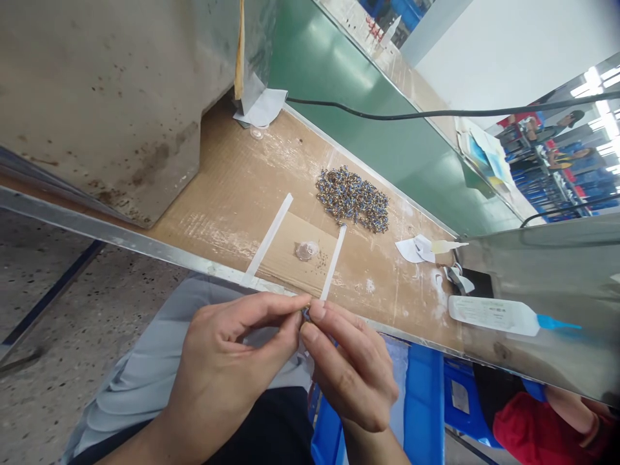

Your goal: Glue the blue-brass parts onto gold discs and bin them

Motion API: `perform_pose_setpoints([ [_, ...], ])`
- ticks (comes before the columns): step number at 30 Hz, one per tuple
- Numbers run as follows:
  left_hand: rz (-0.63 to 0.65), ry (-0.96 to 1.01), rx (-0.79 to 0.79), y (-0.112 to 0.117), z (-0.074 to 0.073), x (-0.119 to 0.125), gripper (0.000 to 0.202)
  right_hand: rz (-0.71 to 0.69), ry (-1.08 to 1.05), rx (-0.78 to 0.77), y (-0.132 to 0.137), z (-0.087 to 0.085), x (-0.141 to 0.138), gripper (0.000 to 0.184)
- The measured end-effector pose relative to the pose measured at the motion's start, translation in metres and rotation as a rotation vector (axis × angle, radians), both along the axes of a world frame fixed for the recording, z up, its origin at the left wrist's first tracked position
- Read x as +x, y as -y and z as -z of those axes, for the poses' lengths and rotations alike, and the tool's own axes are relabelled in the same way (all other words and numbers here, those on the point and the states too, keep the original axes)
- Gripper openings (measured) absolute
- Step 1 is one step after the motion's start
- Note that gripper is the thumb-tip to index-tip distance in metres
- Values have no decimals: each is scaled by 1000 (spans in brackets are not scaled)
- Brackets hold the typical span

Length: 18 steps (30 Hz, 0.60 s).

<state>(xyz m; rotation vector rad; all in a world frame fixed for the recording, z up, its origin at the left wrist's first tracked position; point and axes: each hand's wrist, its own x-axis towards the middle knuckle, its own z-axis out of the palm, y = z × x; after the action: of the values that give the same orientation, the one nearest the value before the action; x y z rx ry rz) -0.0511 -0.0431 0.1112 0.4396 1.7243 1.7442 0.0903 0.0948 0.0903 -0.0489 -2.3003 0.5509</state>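
Note:
My left hand and my right hand meet fingertip to fingertip in front of the bench edge. Both pinch one small blue and gold metal part, mostly covered by the fingers, so its exact kind is hard to make out. Just beyond them, a cardboard pad is taped to the bench with white strips. On it sits a small clear dish or blob with tiny specks scattered beside it. Farther back lies a heap of small blue and gold metal parts that look similar.
A white bottle with a blue nozzle lies at the right, near a smaller nozzle bottle and paper scraps. A stained metal housing stands at left. A black cable crosses behind. Blue bins and a person's red sleeve are below right.

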Motion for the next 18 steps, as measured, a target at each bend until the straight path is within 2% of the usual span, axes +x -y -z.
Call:
perform_pose_setpoints([
  [3, 13, 22, -7, -1, 1, -3, 13, 51, -122, 10, 1, 1, -9, 46],
  [5, 29, 35, -12, -1, 1, -5, 11, 80, -162, -122, 0, -2, -14, 43],
  [8, 43, 48, -19, -2, 1, -7, 9, 146, -38, -363, -3, -11, -19, 32],
  [11, 39, 12, -32, -2, 1, -8, 5, 109, 105, -507, -8, -19, -21, 21],
  [18, 41, -200, -70, -1, 1, -11, 2, 40, 133, -584, -13, -22, -20, 24],
])
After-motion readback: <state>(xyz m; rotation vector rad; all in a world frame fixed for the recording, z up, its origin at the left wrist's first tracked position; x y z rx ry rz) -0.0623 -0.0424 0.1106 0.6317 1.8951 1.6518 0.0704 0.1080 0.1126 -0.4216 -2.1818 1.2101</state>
